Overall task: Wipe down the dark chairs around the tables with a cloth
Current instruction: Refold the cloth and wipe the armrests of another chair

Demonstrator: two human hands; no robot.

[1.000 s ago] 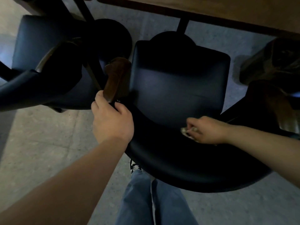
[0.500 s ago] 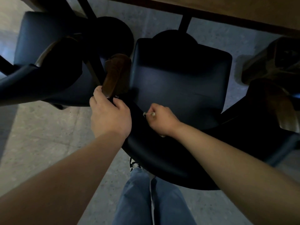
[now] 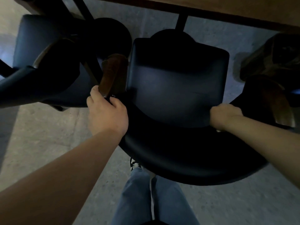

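Looking down, we see the dark chair [image 3: 177,88] at centre, its smooth black seat square with rounded corners, faintly glossy, and its curved black backrest [image 3: 186,159] sweeping from 9 o'clock round to 4 o'clock beneath our arms. Our left hand [image 3: 107,114] curls its fingers round the joint where the brown wooden armrest [image 3: 112,75] meets the backrest. Our right hand [image 3: 224,116], at 3 o'clock, lies knuckles-up on the backrest's inner edge with fingers bent under; only a pale scrap of the cloth [image 3: 218,131] peeks out below the wrist, so we cannot tell how it is held. A second dark chair [image 3: 40,65] sits at 10 o'clock, the table [image 3: 227,7] at 12.
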